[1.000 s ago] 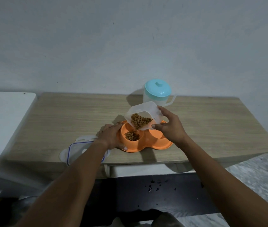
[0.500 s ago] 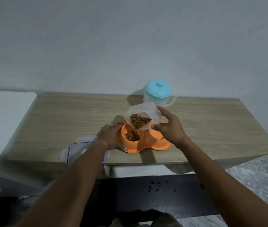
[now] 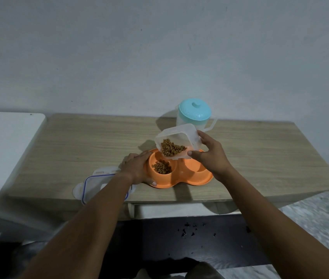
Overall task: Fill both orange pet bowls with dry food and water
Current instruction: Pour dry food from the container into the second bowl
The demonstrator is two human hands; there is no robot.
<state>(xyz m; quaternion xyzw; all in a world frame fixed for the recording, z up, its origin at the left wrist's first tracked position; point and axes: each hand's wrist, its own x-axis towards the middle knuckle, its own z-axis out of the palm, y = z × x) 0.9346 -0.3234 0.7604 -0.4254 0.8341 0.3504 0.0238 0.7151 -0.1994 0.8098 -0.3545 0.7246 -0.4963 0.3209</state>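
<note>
the food-pouring step is in hand: the right hand point(image 3: 210, 156) grips a tilted clear container point(image 3: 176, 141) of kibble point(image 3: 171, 150) over the orange double bowl point(image 3: 177, 172) on the table point(image 3: 79, 146), the left hand point(image 3: 137, 168) lies flat-fingered on its rim, and next comes water from the jug point(image 3: 194, 115) for the empty right well.

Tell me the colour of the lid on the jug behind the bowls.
Light turquoise. The jug lid shows best in the head view, the only one.
</note>
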